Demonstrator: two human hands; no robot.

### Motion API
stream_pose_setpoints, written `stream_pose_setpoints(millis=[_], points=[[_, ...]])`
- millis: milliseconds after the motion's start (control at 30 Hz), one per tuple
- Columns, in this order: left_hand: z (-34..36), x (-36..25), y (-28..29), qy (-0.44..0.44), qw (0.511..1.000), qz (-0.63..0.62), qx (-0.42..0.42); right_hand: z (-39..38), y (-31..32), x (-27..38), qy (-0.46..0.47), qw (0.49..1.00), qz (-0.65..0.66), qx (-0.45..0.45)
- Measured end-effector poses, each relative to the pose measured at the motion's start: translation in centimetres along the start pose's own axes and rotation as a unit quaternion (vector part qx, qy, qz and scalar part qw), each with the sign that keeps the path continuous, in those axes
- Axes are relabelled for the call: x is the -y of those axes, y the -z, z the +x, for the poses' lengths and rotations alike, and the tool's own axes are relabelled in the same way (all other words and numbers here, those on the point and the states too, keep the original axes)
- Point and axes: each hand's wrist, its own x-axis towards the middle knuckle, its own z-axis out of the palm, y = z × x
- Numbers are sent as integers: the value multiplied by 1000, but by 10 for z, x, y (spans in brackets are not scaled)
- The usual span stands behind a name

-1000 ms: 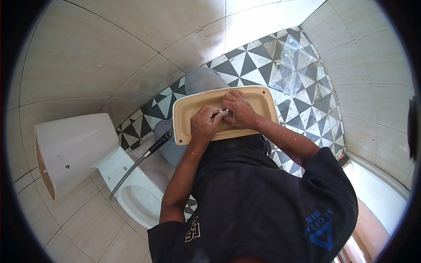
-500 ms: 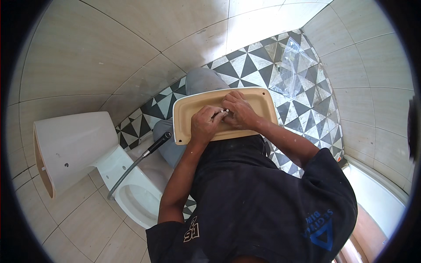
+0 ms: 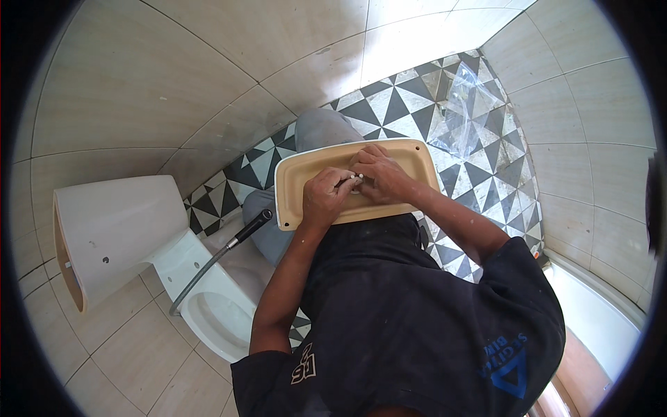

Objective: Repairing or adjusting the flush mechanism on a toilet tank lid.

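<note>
A toilet tank lid (image 3: pixel 292 184) lies upside down across my lap, its tan hollow underside facing up inside a white rim. Over the middle of this hollow, my left hand (image 3: pixel 325 197) and my right hand (image 3: pixel 381 175) meet with their fingertips bent together. Between them a small white part (image 3: pixel 358 176) shows as pale tips at the fingers; most of it is hidden, and its exact kind cannot be made out. Both hands are closed around it, close against the lid's underside.
To my left stands a white toilet (image 3: pixel 215 313) with its lidless tank (image 3: pixel 118 222). A flexible metal hose with a black handle (image 3: pixel 253 226) crosses beside the bowl. A clear plastic bag (image 3: pixel 462 118) lies on the black-and-white patterned floor (image 3: pixel 410 104) at the far right. Tiled walls surround me.
My fingers have shifted slightly around the small white part. The lid and both forearms stay nearly in place; the whole view has tilted a little.
</note>
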Motion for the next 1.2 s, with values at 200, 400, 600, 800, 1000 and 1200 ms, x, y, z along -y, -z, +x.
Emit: stream_pose_setpoints(millis=[200,400,600,800,1000,1200], points=[[1,-1,0,1,1000,20,14,-1,-6,4,-18,999,-27,-1],[2,-2,0,19,999,16,23,0,-11,8,-28,998,-61,-13],[1,3,5,14,1000,10,22,1,-9,6,-12,998,-54,-24],[12,-1,23,48,990,-94,97,-4,-2,4,-1,999,-10,-31],[14,-1,22,-20,989,-23,144,-4,-7,3,-17,999,9,-42],[9,7,12,-44,993,-6,106,-3,-10,10,-36,998,-27,-43]])
